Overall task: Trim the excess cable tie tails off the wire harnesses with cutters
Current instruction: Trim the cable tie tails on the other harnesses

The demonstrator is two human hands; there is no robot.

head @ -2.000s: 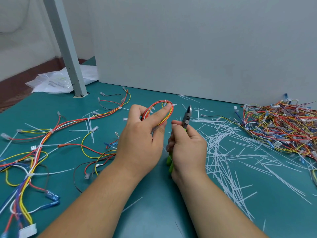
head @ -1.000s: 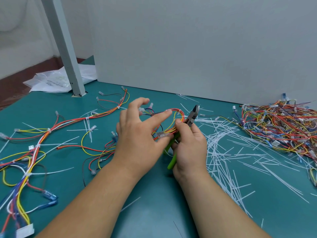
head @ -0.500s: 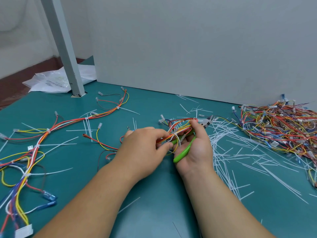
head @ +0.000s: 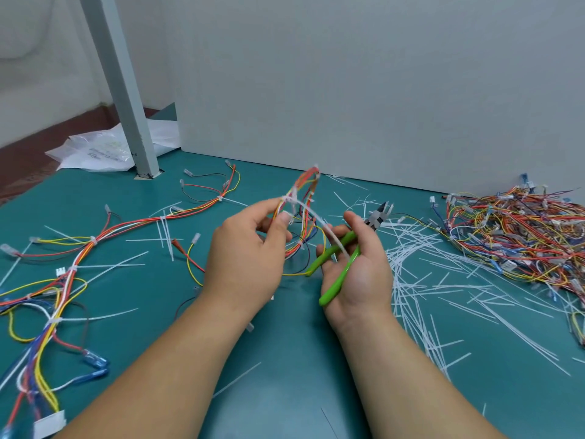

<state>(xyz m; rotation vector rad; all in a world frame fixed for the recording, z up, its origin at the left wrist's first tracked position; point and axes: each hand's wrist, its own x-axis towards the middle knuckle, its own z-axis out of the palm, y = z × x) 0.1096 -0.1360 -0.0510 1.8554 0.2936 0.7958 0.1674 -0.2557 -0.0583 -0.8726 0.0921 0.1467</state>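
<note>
Two hands hover over the teal worktop: the left hand pinches a wire harness in its fingers, its white cable tie tail slanting toward 4 o'clock; the right hand curls its fingers round green cutters, nose toward 1 o'clock. Cut tails lie at 3 o'clock.

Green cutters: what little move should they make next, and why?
Probably swing the green-handled metal cutters in the right hand up to the long white cable tie tail, near its root. The left hand holds the multicoloured wire harness raised, the tail is uncut, and the cutter tips point away.
</note>
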